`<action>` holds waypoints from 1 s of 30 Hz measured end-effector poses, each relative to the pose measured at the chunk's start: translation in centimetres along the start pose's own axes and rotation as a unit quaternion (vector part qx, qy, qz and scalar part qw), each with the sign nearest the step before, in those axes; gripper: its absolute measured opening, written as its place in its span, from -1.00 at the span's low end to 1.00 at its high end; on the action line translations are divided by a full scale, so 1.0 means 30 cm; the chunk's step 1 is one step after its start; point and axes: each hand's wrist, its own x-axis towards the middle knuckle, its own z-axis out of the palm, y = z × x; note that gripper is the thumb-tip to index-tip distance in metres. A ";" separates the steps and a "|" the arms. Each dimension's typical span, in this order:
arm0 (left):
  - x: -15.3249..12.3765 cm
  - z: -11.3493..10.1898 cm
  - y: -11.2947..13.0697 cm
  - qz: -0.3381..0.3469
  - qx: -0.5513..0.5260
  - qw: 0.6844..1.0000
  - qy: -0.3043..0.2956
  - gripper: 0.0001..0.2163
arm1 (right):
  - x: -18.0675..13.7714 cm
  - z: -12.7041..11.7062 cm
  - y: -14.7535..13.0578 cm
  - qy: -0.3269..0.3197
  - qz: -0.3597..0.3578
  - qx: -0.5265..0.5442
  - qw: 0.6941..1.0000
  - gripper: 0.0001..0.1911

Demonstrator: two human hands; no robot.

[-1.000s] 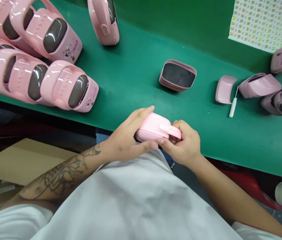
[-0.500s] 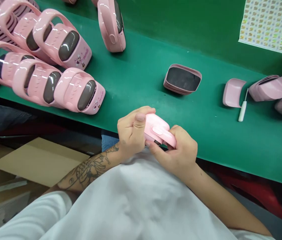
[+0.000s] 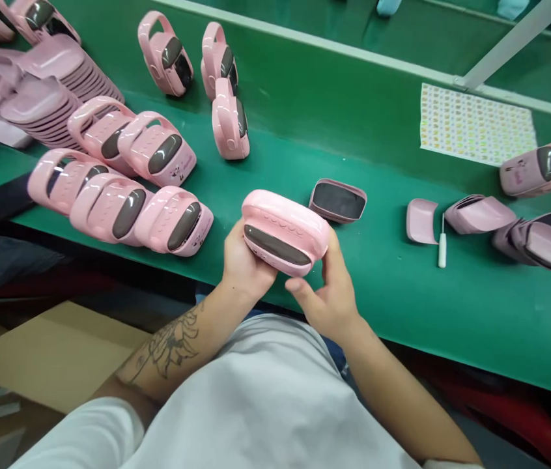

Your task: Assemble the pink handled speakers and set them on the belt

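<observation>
In the head view I hold a pink plastic device (image 3: pixel 278 245) with a carry handle, a row of small raised buttons and a dark oval window, just above the front of the bench. My left hand (image 3: pixel 246 266) cups its left end from below, fingers partly hidden under it. Around the right end curl the fingers of my right hand (image 3: pixel 330 296), mostly hidden behind the casing, while its thumb stands a little off the lower edge. Just beyond the device lies a small stack of pink-rimmed covers with a dark face (image 3: pixel 339 200).
Several similar pink devices (image 3: pixel 158 156) stand at left, before stacks of pink covers (image 3: pixel 60 55). More devices (image 3: pixel 230 124) stand at the back. On the right lie a curved pink piece (image 3: pixel 421 221), a white-handled screwdriver-like tool (image 3: pixel 442 251), more covers (image 3: pixel 480 215) and a sticker sheet (image 3: pixel 475 124).
The pink device has been raised and turned, so its button row and dark window now show toward me. My left hand has shifted beneath it. The camera view has tilted up.
</observation>
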 end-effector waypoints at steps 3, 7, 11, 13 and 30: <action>-0.013 -0.067 -0.019 0.093 0.108 0.990 0.018 -0.71 | 0.009 -0.021 0.002 0.060 0.000 -0.004 0.998 -0.14; -0.025 -0.167 0.062 0.312 0.357 0.855 -0.208 -0.35 | 0.019 -0.117 -0.019 0.013 0.018 -0.066 0.998 -0.09; -0.047 -0.171 0.142 0.268 0.582 0.697 -0.321 -0.05 | 0.026 -0.175 -0.044 -0.071 0.028 -0.116 0.990 -0.15; -0.058 -0.151 0.147 0.215 0.612 0.695 -0.310 -0.04 | 0.027 -0.182 -0.052 -0.128 0.034 -0.126 0.983 -0.18; -0.105 -0.094 0.124 0.147 0.629 0.701 -0.301 -0.41 | 0.123 -0.222 -0.123 -0.282 0.157 -0.122 0.938 -0.28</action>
